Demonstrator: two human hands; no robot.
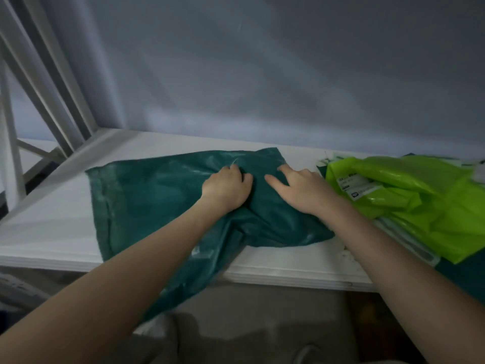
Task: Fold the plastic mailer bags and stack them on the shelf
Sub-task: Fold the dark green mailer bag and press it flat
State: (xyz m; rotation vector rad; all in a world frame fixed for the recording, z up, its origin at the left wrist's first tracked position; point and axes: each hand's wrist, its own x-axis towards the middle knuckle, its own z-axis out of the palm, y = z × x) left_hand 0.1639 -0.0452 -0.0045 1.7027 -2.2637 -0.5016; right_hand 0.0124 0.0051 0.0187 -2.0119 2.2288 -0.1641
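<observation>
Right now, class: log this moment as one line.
left hand: grips dark green mailer bag | right hand: flat on it | bag: overhangs shelf | lime green bag: right

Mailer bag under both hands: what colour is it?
Dark green mailer bag, seen in the head view.

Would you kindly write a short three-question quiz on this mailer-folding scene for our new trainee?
1. True or false: the dark green mailer bag lies wholly on the white shelf.
2. Which hand lies on it with straight fingers: A left hand, B right hand?
3. Fill in: the lime green bag lies to the ____ of the dark one.

Key: 1 false, a part hangs over the front edge; 2 B; 3 right.
</observation>
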